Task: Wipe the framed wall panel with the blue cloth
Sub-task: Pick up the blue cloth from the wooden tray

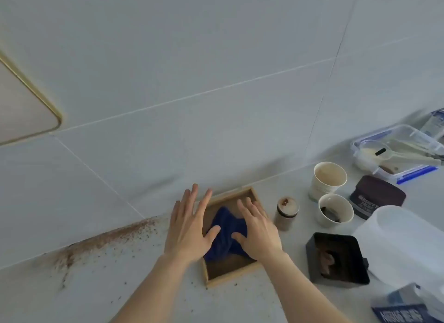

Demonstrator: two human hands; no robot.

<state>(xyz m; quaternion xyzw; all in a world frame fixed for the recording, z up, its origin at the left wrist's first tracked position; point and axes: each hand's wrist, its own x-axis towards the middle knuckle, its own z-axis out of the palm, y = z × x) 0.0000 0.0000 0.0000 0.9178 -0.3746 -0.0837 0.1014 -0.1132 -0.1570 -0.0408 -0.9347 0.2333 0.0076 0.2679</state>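
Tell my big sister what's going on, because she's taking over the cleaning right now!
Left hand: open, fingers spread, lying on the left edge of the wooden tray and touching the blue cloth.
Right hand: open, flat on the cloth.
The cloth sits crumpled inside the tray on the counter, not gripped yet.
The framed wall panel, gold-edged, is up on the wall at far left.
Done: hands are at the cloth.
Left: pick the cloth up, carry it to the panel, wipe it.
Brown powder is spilled left of the tray.
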